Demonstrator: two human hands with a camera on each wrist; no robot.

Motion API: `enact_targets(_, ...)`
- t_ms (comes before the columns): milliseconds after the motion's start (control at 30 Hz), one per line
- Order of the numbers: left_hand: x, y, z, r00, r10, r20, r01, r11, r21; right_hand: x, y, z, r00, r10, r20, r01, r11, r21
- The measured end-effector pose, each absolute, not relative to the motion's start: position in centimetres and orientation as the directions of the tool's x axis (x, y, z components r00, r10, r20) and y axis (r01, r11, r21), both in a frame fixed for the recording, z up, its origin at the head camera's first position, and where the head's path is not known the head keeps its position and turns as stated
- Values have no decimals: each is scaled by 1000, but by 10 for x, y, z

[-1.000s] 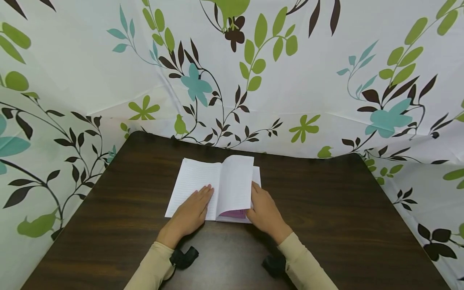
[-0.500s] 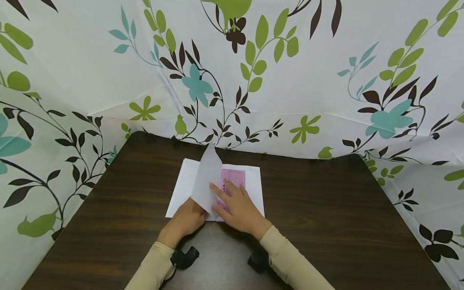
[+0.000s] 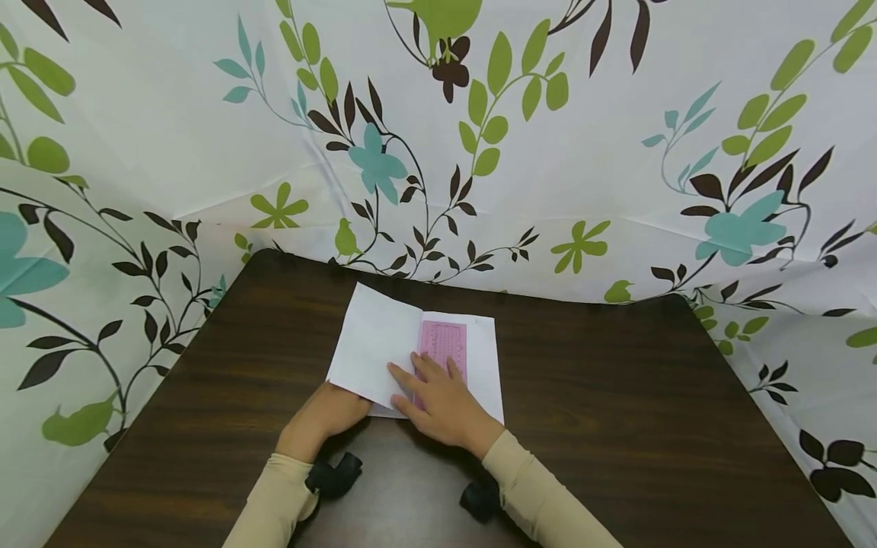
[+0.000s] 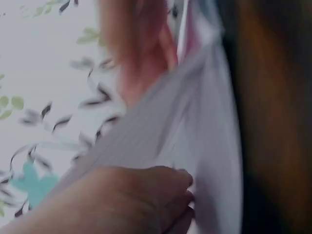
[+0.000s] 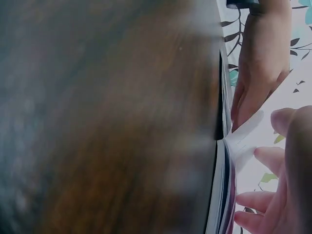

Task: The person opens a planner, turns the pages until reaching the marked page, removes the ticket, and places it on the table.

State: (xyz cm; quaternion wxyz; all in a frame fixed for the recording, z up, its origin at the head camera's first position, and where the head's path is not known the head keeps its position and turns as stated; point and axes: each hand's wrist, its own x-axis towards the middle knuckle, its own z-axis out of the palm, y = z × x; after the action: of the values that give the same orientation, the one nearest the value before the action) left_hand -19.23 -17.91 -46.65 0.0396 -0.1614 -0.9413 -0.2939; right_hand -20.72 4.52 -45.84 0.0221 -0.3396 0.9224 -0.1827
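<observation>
An open notebook (image 3: 485, 358) lies on the dark table. One of its pages (image 3: 377, 335) is turned over to the left and slants above the left half. Against the right-hand page lies a pink printed sheet (image 3: 445, 339), partly covered by fingers. My left hand (image 3: 322, 415) is at the lower left of the notebook, its fingers hidden beneath the turned page; the left wrist view shows this hand (image 4: 131, 195) against the paper with fingers slightly bent. My right hand (image 3: 444, 399) spreads its fingers over the pink sheet and the notebook's middle, fingertips at the turned page's edge.
The dark wood table (image 3: 617, 426) extends around the notebook on all sides. Behind it hangs a white cloth (image 3: 582, 175) patterned with leaves, flowers and birds. A black wrist device (image 3: 334, 476) sits at the left wrist, another black device (image 3: 479, 498) at the right.
The page has swung from right to left, uncovering the pink sheet. My right hand went left with it and now lies over the middle; my left hand slid slightly left under the page.
</observation>
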Motion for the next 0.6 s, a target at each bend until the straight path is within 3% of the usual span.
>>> enact_targets(233,-203,-204,-451,-943,99,317,246,849,468,-207,45,-458,-780,-626,5,-592,734,-333)
enact_targets(367,-206,-200,-448,-908,-70,413,170,839,517,-206,46,-457,-776,-631,-21,-596,743,-305)
enact_targets(467,-209,-191,-450,-860,-61,507,242,826,509,-206,45,-458,-771,-637,-20,-606,743,-285)
enact_targets(600,-213,-175,-456,-844,92,528,356,832,426,-208,44,-460,-767,-641,-8,-616,741,-268)
